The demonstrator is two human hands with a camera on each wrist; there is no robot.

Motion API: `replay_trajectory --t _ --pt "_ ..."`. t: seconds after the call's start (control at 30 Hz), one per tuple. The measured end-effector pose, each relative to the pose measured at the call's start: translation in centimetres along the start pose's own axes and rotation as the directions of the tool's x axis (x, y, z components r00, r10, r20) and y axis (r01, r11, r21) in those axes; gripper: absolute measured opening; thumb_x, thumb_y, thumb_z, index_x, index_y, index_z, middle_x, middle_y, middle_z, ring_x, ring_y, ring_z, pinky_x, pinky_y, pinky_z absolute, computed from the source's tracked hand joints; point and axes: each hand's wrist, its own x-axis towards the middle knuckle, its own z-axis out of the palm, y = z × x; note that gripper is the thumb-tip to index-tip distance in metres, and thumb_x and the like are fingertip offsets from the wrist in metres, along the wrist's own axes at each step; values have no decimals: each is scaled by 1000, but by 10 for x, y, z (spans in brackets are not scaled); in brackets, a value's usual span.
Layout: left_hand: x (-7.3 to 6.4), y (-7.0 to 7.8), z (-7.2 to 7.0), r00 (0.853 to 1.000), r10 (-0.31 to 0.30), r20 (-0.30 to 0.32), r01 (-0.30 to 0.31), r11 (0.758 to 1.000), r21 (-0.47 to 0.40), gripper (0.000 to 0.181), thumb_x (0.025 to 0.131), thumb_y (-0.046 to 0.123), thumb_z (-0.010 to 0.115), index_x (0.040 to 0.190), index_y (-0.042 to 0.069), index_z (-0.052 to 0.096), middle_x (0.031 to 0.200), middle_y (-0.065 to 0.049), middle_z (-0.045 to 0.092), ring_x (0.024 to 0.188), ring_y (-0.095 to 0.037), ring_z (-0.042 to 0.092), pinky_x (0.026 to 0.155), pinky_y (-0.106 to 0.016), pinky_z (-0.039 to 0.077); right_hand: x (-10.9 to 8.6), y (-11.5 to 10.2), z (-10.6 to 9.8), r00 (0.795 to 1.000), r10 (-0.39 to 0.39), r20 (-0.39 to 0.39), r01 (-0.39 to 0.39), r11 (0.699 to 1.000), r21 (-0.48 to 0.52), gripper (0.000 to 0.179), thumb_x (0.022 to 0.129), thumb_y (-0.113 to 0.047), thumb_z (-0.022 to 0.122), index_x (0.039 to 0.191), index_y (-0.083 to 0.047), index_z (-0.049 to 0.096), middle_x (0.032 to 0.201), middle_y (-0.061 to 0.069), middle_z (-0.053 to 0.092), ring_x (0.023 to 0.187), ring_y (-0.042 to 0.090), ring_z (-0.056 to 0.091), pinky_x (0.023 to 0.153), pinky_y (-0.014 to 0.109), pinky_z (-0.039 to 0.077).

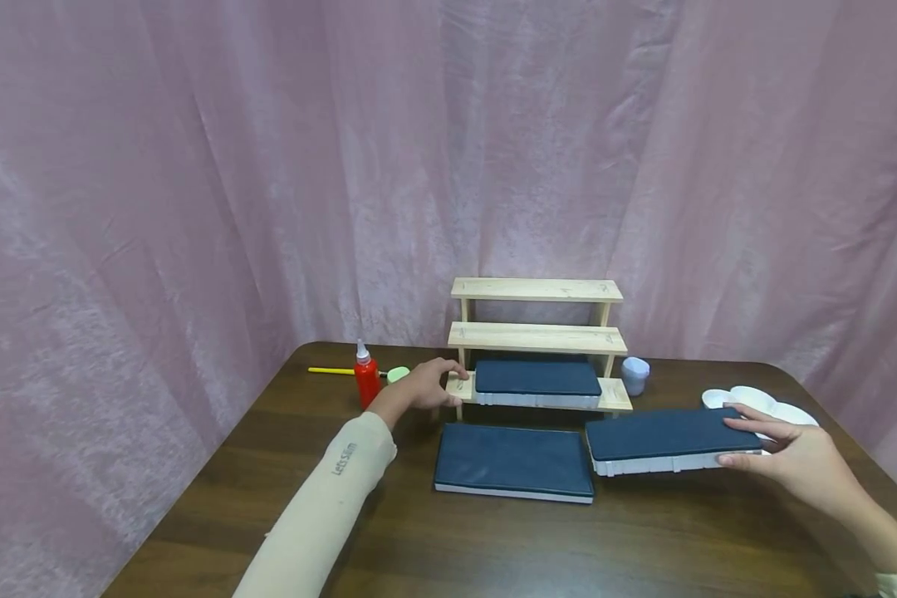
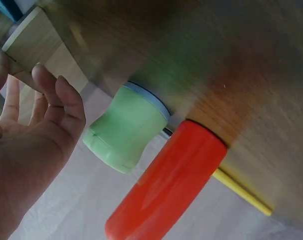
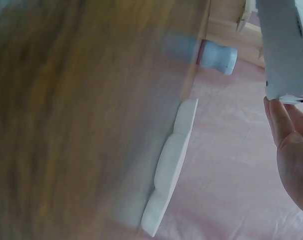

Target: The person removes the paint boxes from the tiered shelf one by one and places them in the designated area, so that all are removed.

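Right now I see a blue-topped white box (image 1: 661,433) in the right hand (image 1: 788,453), its right end pinched between thumb and fingers, held above the table (image 1: 493,548) near a flat blue case (image 1: 513,457). Over to the left, the left hand (image 1: 422,384) is stretched forward, thumb and fingers curled about the left end of the lowest step of a wooden stand (image 1: 534,336); a second box (image 1: 538,378) lies on that step. The left sleeve (image 1: 321,507) reads "Let's Slim"; the marks on the boards look too faint for me to read. On the dark brown tabletop, a red bottle (image 1: 368,384), a green cup (image 1: 398,374) and a yellow stick (image 1: 330,371) sit left of the stand, a pale blue cup (image 1: 634,376) and a white lobed dish (image 1: 755,400) right of it. Pink curtain (image 1: 269,166) hangs behind.
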Motion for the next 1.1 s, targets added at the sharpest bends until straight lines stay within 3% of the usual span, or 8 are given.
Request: replay_trajectory --t 0.17,0.37,0.6,0.83,0.87,0.97,1.1 --pt "0 -2 -3 999 27 18 -27 1000 1 44 85 23 79 126 23 63 140 -12 52 121 -31 50 105 -51 41 -1 0 0 1000 -15 20 15 1000 10 52 72 -28 90 117 -7 74 124 -38 53 95 -20 47 65 12 47" --pt "1 -7 -6 995 73 61 -74 997 12 43 88 28 75 130 22 64 141 -12 50 125 -33 48 108 -51 38 -1 1 0 1000 -3 15 3 1000 -31 53 71 -32 90 116 -10 75 122 -40 51 89 -16 51 61 17 47" --pt "1 -12 -9 995 100 27 -100 995 -18 32 91 24 72 123 21 69 131 -12 56 117 -31 53 103 -48 43 -1 0 2 1000 -6 25 7 999 -41 53 71 -36 90 116 -12 75 126 -33 56 94 -22 45 62 18 46" --pt "1 -9 -10 995 96 32 -94 995 -43 32 91 22 72 123 20 70 133 -15 55 124 -37 50 105 -52 40 -2 2 0 1000 -21 19 22 999 -50 53 69 -35 91 114 -13 76 125 -30 59 97 -25 42 66 11 45" --pt "2 -9 -9 995 97 29 -95 995 -41 32 91 22 72 123 20 70 133 -15 55 125 -37 49 105 -52 40 -2 2 0 1000 -21 19 22 999 -49 53 69 -35 91 114 -13 76 126 -27 60 97 -24 43 66 10 45" --pt "2 -9 -8 994 108 21 -107 994 -33 32 91 22 72 123 19 70 133 -15 56 125 -37 49 106 -51 40 -1 2 0 999 -26 29 27 998 -49 52 70 -33 91 114 -12 75 130 -2 65 96 -22 45 67 9 47" --pt "2 -9 -5 994 110 18 -109 993 -34 31 91 22 72 123 19 70 132 -14 56 121 -35 52 103 -49 43 -3 -1 2 997 -34 65 36 999 -37 52 70 -31 91 113 -6 74 130 30 58 92 -19 48 65 11 49"
